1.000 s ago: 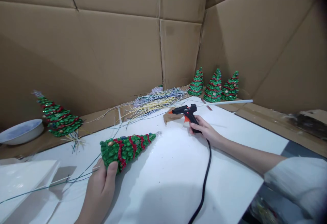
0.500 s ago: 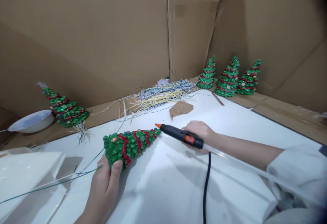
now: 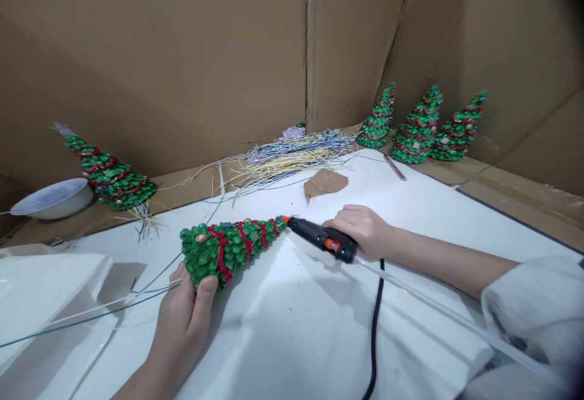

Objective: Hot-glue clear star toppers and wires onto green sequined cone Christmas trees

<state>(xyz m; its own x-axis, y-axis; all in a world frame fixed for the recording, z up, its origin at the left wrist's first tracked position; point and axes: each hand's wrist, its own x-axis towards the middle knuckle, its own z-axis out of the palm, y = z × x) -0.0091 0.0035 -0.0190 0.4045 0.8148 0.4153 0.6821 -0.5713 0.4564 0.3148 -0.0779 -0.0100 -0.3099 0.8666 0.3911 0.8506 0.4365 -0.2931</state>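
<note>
My left hand (image 3: 189, 303) is closed round the base of a small green Christmas tree (image 3: 230, 248) with red garlands and gold balls. The tree lies on its side, its tip pointing right. In my right hand (image 3: 365, 230) is a black hot glue gun (image 3: 319, 239) with an orange nozzle, a black cord and a long clear glue stick (image 3: 438, 306) out of its back. The nozzle is at the tree's tip, seemingly touching it. Green and white wires (image 3: 104, 310) run leftward from near the tree's base; where they join is hidden by my left hand.
At the back, several wires (image 3: 292, 160) lie piled behind a brown scrap (image 3: 325, 183). A tree with a clear top (image 3: 116, 175) leans beside a white bowl (image 3: 52, 200) at left. Three more trees (image 3: 417, 126) stand at back right. White foam sheets (image 3: 45, 303) lie at left front.
The glue gun's nozzle has come from just above the tree's tip down to it. My left hand keeps its grip on the tree. The whole view has shifted slightly.
</note>
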